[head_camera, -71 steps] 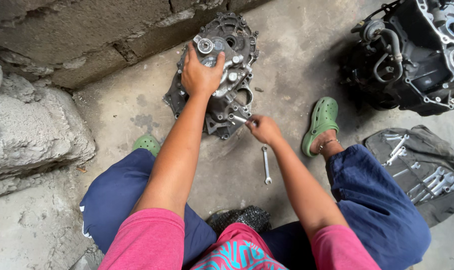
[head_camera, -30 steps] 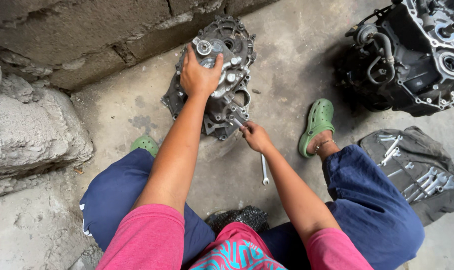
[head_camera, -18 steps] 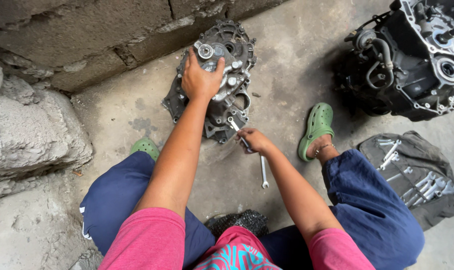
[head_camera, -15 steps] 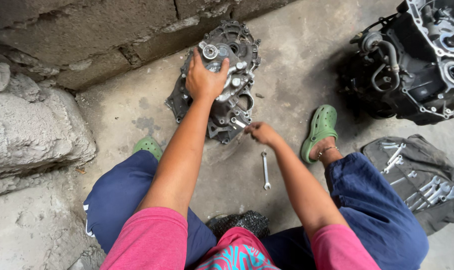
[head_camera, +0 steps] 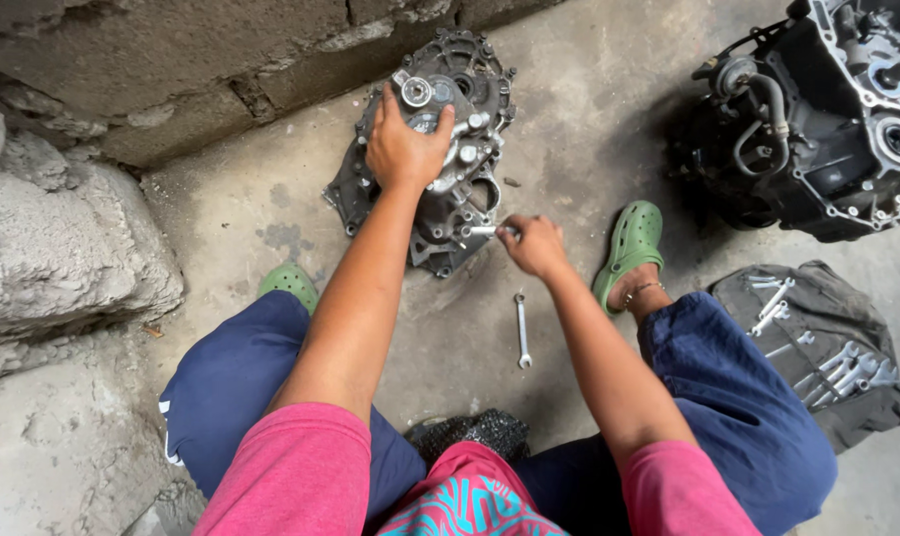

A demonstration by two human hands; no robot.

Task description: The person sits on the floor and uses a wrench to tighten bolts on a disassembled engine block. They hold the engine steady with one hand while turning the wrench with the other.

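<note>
A dark grey metal engine case cover (head_camera: 470,69) lies flat on the concrete floor against the block wall. My left hand (head_camera: 402,149) presses down on its middle, fingers spread around a round shaft. My right hand (head_camera: 534,245) is closed on a small metal tool (head_camera: 485,230) whose tip meets the cover's lower right edge. A loose combination wrench (head_camera: 520,331) lies on the floor just below my right hand, between my knees.
A large black engine block (head_camera: 827,119) stands at the upper right. A grey cloth tool roll (head_camera: 817,337) with several wrenches lies right of my right leg. Green clogs (head_camera: 629,248) are on my feet. Rough stones (head_camera: 63,248) sit at the left.
My right hand has swung the small tool back and forth at the cover's lower edge. The left hand has stayed pressed on the cover. The view shifted slightly.
</note>
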